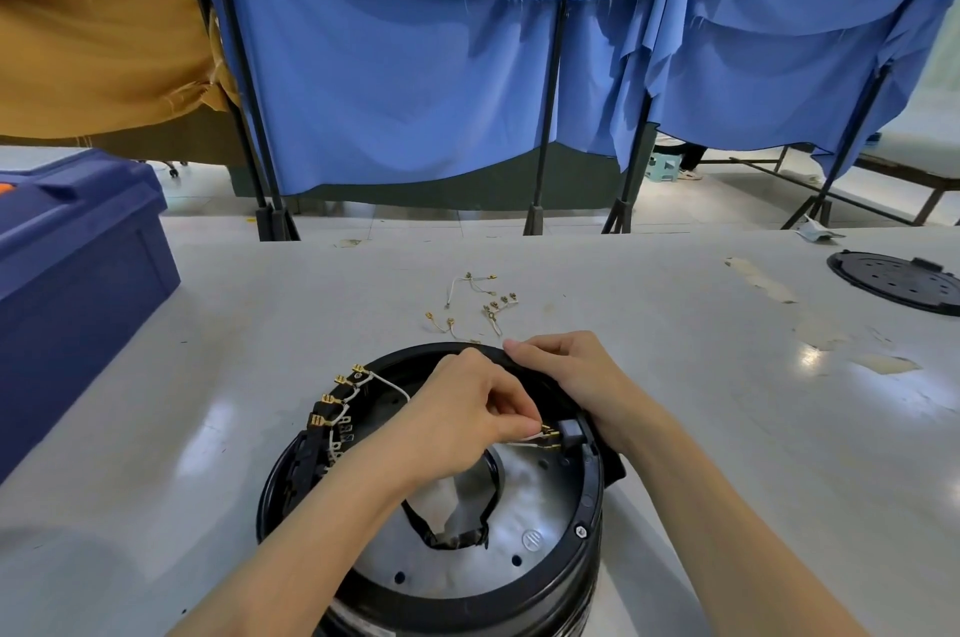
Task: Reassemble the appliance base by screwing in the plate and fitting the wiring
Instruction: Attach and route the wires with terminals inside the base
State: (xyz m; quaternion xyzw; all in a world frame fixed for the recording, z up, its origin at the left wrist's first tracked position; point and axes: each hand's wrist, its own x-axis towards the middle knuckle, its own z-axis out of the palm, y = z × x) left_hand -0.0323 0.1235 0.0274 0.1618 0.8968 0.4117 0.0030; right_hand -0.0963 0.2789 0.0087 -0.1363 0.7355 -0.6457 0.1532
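The left hand [467, 407] pinches a brass wire terminal [549, 432] at the socket [571, 428] inside the appliance base [589, 501] on the tabletop [675, 376], the right hand [566, 371] gripping its rim (steadying it); a skewed push might bend the terminal

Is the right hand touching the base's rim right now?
Touching. The head view shows the right hand lying across the base's black rim, its fingers curled over the far edge with no gap.
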